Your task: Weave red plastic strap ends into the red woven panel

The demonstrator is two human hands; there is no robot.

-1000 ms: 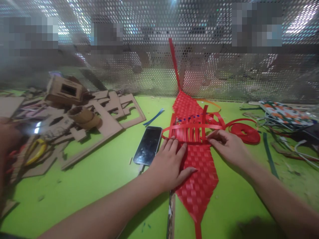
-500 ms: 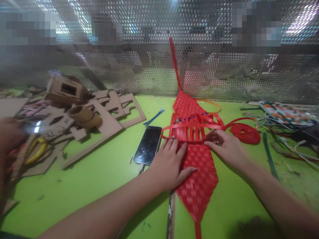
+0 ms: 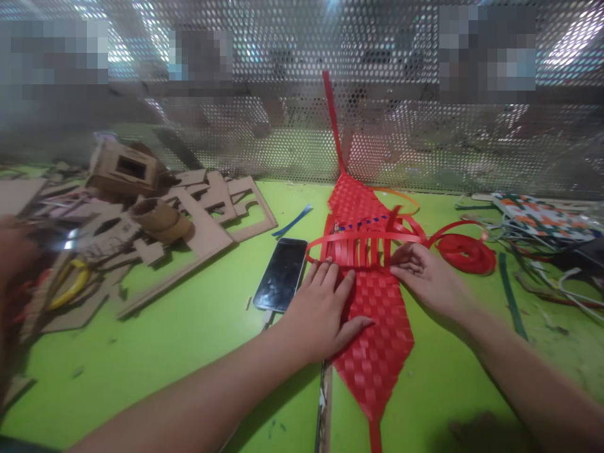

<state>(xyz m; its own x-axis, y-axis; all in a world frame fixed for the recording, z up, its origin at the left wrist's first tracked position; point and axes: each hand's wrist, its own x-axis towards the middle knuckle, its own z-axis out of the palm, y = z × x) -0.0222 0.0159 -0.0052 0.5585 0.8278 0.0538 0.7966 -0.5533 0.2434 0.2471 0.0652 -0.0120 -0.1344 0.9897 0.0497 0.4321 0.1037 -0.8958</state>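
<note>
A red woven piece (image 3: 377,340) made of flat plastic strips lies lengthwise before me, tapering at both ends. Across its middle several lengthwise strips run unwoven, with a row of small blue checks beyond them. My left hand (image 3: 318,314) rests on its left side, fingers spread and pressing down by the gap. At the right edge of the gap my right hand (image 3: 422,277) has thumb and fingers pinched on a red strip; the fingertips partly hide it. A loose red strip (image 3: 363,237) arcs over the gap, leading right towards a coiled red strip roll (image 3: 465,253).
A phone (image 3: 280,275) with a cable lies left of the weave. Cardboard pieces (image 3: 207,220) pile up at the left, near another person's hand (image 3: 16,264) and yellow-handled scissors (image 3: 70,286). A perforated metal panel (image 3: 283,138) closes the back. Cables (image 3: 580,283) tangle at the right.
My right hand has shifted slightly to the right. Near the right end of the gap, a strip end now sticks up. My left hand stays in place.
</note>
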